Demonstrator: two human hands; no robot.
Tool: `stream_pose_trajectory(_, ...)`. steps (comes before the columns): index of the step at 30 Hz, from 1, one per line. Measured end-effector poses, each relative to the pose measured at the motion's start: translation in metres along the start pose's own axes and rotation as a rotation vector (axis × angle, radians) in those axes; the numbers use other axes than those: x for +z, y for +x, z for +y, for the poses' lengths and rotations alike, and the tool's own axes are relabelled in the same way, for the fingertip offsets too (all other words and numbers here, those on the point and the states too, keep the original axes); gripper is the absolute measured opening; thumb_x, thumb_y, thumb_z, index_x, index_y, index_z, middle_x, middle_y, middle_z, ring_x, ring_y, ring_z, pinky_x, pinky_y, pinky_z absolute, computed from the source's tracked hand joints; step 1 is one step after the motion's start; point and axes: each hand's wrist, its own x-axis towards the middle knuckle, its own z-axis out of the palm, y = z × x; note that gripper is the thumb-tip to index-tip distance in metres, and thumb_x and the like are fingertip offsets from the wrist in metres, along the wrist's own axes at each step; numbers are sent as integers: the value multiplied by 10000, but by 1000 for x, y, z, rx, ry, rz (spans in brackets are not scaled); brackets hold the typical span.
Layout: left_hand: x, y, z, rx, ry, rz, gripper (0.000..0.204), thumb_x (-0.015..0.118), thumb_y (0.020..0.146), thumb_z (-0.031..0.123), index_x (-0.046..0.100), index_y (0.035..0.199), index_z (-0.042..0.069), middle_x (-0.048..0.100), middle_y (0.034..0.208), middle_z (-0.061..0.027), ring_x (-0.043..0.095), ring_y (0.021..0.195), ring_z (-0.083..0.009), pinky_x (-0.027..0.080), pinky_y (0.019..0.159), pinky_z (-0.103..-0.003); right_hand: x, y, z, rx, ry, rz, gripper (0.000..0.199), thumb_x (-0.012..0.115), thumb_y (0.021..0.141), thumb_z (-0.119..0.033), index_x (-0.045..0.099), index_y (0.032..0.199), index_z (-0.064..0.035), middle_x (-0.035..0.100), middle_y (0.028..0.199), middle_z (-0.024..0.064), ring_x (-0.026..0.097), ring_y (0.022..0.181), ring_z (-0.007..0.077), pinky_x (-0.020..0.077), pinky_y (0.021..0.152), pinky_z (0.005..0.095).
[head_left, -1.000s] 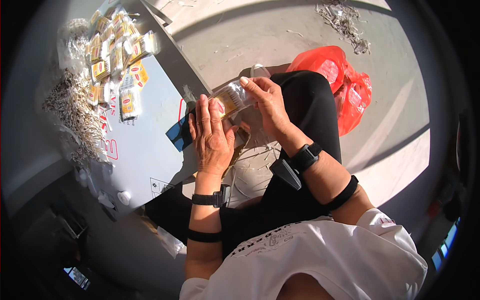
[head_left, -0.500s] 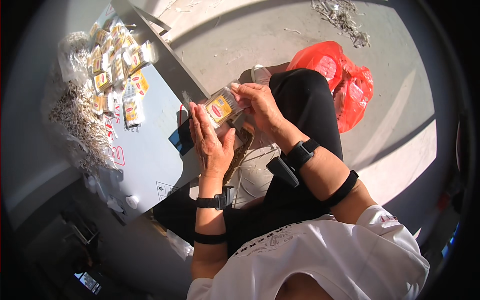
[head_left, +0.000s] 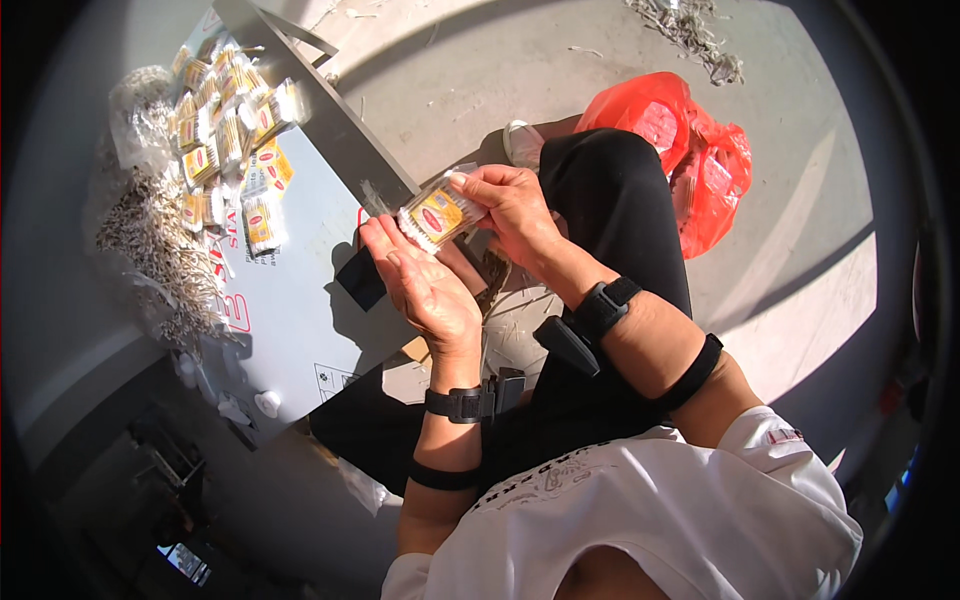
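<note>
Right hand (head_left: 512, 205): fingers closed around the upper end of a small clear packet (head_left: 438, 212), thumb and fingertips pinching it.
Left hand (head_left: 425, 285): palm up and fingers spread, their tips supporting the packet's lower edge.
Packet: held between both hands above the person's lap, just beside the grey board's (head_left: 290, 310) edge; it has a yellow label with a red oval, and pale thin sticks show at its end.
Hard to make out: the packet's contents are too small to identify; its far side is covered by the right fingers.
Board: grey sheet with red letters and small black symbols, partly cut off by shadow.
Packet pile (head_left: 228, 140): many similar yellow-labelled packets heaped at the board's far end.
Loose sticks (head_left: 150, 245): pale heap left of the pile.
Red bag (head_left: 690, 150): crumpled on the floor beyond the black-trousered knee.
</note>
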Motion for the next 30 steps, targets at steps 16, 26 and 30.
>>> stream_pose_trajectory(16, 0, 23, 1, 18, 32, 3, 641, 332, 1009, 373, 101, 1486, 12, 124, 1558, -139, 111, 1442, -282, 70, 1161, -426, -3, -5, -3, -62, -115, -19, 444, 584, 909, -463, 674, 859, -31, 543, 669, -38, 403, 557, 44, 308, 489, 211)
stream_pose_trajectory(26, -6, 22, 1, 17, 32, 13, 652, 347, 997, 403, 149, 1475, 7, 153, 1547, -138, 107, 1439, -285, 76, 1160, -434, -14, -7, -17, 113, -38, 12, 489, 671, 852, -437, 654, 1067, 2, 632, 861, 32, 560, 799, 119, 454, 710, 254)
stream_pose_trajectory(30, -3, 20, 5, -12, 42, 5, 647, 329, 1000, 409, 154, 1472, 3, 167, 1540, -153, 135, 1433, -290, 94, 1158, -435, -3, -31, -44, -573, -687, 62, 716, 830, 635, -195, 533, 1270, -48, 512, 1254, 90, 486, 1165, 228, 380, 977, 350)
